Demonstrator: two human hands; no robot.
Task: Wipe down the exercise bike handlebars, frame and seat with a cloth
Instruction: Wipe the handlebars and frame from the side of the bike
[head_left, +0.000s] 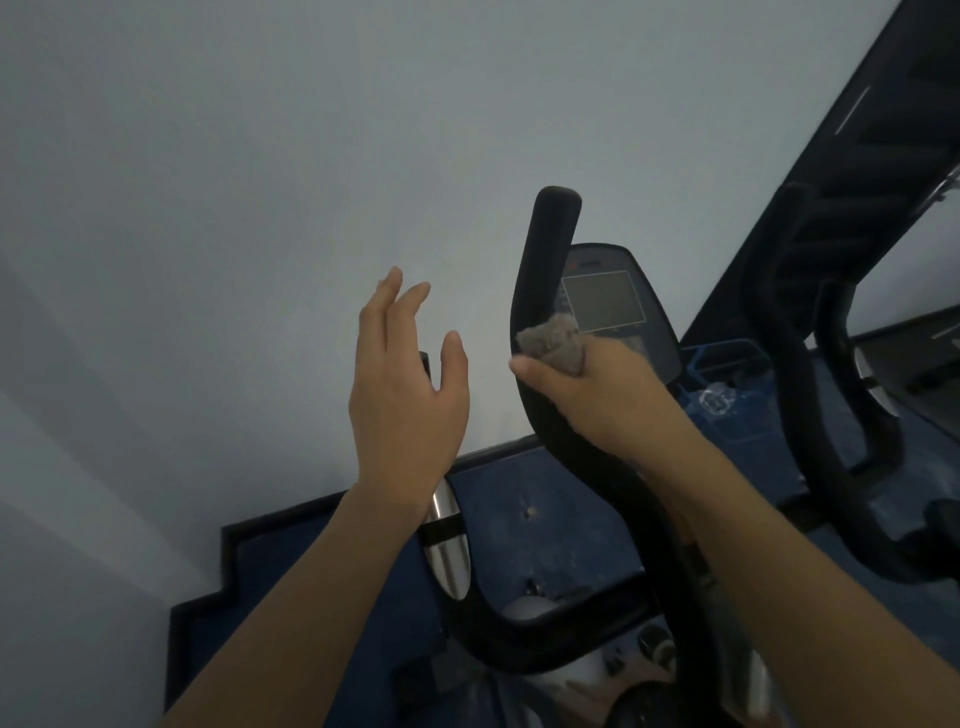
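Handlebars (545, 291) of the exercise bike rise black and curved in front of a pale wall, with the console screen (602, 301) just behind the right bar. Right hand (587, 389) has its fingers clamped on a grey cloth (553, 343), pressed against that bar. Left hand (405, 384) hovers beside it, fingers apart, touching nothing.

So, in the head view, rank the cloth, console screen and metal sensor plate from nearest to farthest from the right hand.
1. Cloth: gripped in the right hand against the handlebar.
2. Console screen: just above it.
3. Metal sensor plate: lower left, under the left wrist.
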